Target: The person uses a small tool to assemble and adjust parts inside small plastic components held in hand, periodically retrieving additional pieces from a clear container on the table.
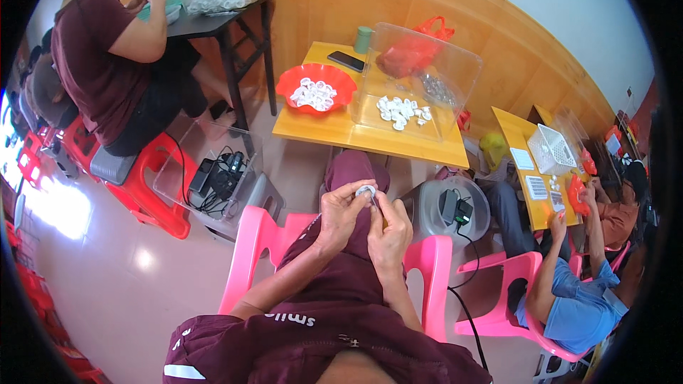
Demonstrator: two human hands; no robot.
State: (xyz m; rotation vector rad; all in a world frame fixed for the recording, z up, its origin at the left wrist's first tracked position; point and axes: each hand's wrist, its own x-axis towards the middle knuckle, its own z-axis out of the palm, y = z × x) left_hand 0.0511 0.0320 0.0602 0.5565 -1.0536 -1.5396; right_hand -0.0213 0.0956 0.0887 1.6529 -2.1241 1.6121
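Piece (366,189) sits pinched between left fingers (346,191), right fingers (385,208) bent just beside it, grip unclear.

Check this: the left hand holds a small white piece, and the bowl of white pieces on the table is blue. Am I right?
Not quite: the head view shows the bowl is red, not blue. The left hand does hold a small white piece, and the bowl of white pieces is on the table.
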